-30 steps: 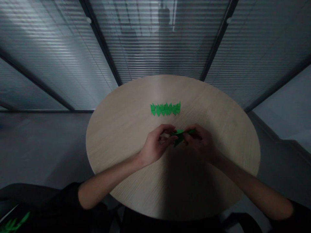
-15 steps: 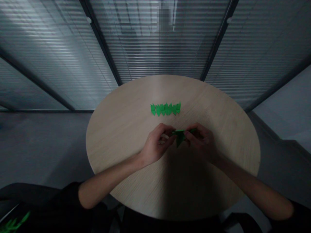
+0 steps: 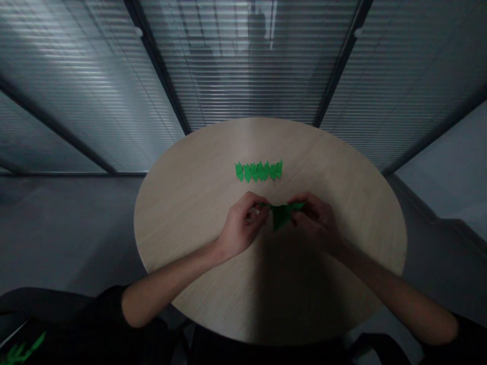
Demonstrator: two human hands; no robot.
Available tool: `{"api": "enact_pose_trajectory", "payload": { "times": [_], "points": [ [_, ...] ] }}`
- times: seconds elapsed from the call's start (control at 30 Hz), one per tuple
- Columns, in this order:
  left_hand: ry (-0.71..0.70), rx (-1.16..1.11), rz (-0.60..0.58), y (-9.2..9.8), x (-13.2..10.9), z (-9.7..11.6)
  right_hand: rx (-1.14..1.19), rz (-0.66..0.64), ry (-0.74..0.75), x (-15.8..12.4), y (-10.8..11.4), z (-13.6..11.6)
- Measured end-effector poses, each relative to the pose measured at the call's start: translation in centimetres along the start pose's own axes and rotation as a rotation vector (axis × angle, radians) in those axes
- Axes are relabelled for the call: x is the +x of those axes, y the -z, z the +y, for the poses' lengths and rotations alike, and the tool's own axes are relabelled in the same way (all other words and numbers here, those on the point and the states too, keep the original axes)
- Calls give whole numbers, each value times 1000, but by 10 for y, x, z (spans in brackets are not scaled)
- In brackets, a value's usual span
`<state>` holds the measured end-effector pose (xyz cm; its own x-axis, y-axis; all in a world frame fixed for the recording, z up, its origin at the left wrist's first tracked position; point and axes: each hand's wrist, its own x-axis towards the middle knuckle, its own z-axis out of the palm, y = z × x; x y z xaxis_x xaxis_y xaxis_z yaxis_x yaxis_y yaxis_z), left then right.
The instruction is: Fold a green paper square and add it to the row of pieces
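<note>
Together, left hand [image 3: 243, 224] and right hand [image 3: 314, 220] pinch folded green paper [image 3: 281, 215] near a row of green folds [image 3: 258, 171] on a round wood table [image 3: 335, 162].

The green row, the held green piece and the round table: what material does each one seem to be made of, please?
The green row looks like matte folded paper: thin, with sharp creases and points. The green piece seems the same paper, thin and without shine. The table shows pale wood grain with a low sheen; it may be real wood or laminate.
</note>
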<state>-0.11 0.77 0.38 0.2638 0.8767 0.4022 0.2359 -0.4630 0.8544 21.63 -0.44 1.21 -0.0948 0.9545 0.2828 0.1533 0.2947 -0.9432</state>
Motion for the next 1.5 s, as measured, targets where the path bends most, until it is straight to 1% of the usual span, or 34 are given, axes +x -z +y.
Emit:
{"api": "enact_pose_trajectory", "payload": {
  "times": [0.23, 0.47, 0.63, 0.77, 0.93, 1.13, 1.4, 1.5],
  "points": [
    [-13, 12, -11, 1, 0, 5, 3, 0, 3, 0, -1, -2],
    [-63, 79, -62, 3, -1, 6, 6, -8, 44, 0, -2, -3],
    [-34, 73, -55, 2, -1, 8, 11, -14, 56, 0, -3, -2],
    [10, 18, -52, 1, -1, 9, 2, -15, 53, -1, -3, -1],
    [-12, 7, -56, 1, -1, 8, 14, -10, 48, -1, -3, -3],
    [-1, -25, -50, 0, 0, 7, 51, -27, 10, 0, -5, -2],
    [-14, 21, -21, 1, 1, 7, -97, -20, 36, 2, 0, 1],
    [-33, 29, -39, 2, 2, 9, -150, -38, 95, 3, 0, 5]
  ]
}}
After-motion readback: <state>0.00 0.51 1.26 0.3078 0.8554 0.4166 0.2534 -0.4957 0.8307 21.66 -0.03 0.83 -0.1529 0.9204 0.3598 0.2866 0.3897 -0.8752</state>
